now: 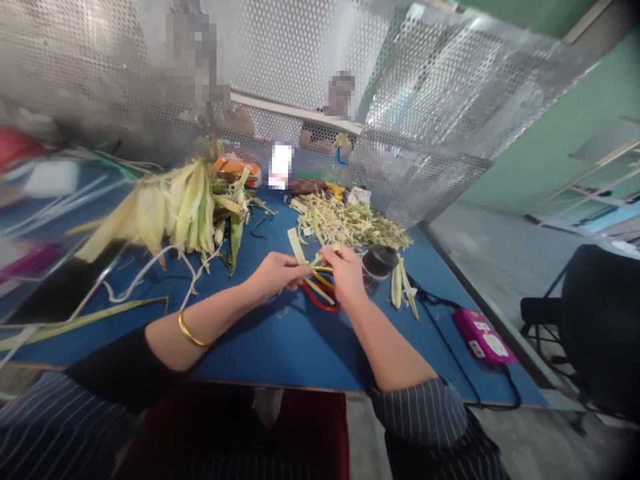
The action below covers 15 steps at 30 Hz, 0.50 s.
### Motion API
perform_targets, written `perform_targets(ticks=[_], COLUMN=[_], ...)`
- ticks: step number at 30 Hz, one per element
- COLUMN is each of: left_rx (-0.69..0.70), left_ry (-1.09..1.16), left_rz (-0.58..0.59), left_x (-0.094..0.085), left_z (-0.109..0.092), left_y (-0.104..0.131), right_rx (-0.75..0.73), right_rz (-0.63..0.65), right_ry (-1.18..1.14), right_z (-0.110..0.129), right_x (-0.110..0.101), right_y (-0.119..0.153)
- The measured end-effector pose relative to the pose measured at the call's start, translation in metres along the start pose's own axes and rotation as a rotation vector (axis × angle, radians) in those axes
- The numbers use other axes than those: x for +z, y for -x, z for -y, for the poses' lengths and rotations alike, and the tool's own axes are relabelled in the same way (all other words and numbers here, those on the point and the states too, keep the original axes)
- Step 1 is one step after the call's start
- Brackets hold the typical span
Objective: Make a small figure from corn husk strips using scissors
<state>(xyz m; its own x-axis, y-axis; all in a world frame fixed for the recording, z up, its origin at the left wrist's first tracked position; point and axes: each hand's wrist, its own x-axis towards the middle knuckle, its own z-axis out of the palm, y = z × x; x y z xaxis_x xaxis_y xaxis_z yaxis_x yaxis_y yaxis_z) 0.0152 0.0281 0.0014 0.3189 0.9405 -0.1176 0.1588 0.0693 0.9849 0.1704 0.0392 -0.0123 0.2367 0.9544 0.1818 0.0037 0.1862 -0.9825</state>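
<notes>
Near the middle of the blue table, my left hand pinches a pale husk strip whose free end points up and away. My right hand is closed on the strip close beside it, at the upper edge of a ring. This ring, with a red part and yellow bands, hangs below and between my fingers. Just right of my right hand sits a dark round object. The fingertips partly hide where the strip meets the ring.
A bundle of husks lies at the left, near a dark tablet and a white cord. Shredded husk is heaped behind my hands. A magenta box with black cables lies right. Two people sit beyond the perforated sheet.
</notes>
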Motion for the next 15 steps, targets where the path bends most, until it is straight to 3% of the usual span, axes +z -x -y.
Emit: perform_targets(ticks=[5, 8, 10, 13, 15], left_rx=[-0.121, -0.167, -0.159, -0.109, -0.1], left_ry=[0.181, 0.332, 0.396, 0.425, 0.405], left_rz=[-0.035, -0.096, -0.132, -0.166, -0.166], left_x=[-0.002, -0.005, -0.007, -0.008, -0.007], left_z=[-0.003, -0.004, -0.004, -0.003, -0.002], left_y=[-0.001, -0.004, -0.006, -0.008, -0.008], right_rx=[0.025, -0.101, -0.18, -0.237, -0.296], right_rz=[0.036, -0.024, 0.067, 0.328, 0.382], right_ry=[0.037, 0.175, 0.332, 0.563, 0.695], right_z=[0.001, 0.011, 0.019, 0.023, 0.021], right_x=[-0.007, -0.009, -0.008, -0.004, -0.003], right_y=[-0.008, -0.003, 0.004, 0.016, 0.018])
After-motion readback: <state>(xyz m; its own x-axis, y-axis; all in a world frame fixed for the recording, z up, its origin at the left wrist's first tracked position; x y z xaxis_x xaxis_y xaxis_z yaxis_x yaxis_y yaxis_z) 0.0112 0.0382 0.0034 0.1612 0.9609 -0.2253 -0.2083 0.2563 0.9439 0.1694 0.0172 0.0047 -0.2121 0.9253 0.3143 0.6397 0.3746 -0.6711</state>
